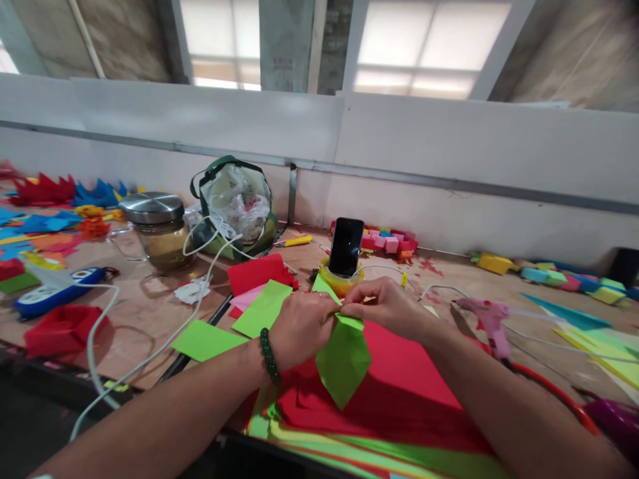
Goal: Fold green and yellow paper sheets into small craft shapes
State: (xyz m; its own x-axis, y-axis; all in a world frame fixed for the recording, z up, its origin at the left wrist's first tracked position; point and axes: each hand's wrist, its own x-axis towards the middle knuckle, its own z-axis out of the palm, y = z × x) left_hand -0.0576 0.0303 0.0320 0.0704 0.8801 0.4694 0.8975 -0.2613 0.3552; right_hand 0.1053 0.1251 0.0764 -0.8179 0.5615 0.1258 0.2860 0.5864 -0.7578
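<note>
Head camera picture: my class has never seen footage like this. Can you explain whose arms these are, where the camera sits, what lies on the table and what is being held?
The camera is worn on a person's head and looks forward and down, so the two bare arms reaching in from the bottom are that person's own. The left hand, with a green bead bracelet at the wrist, and the right hand meet on a folded green paper, both pinching its top edge. Below it lies a stack of red paper on the table. Around are more green sheets, a phone standing upright, a pink glue gun, a glass jar and white cables.
</note>
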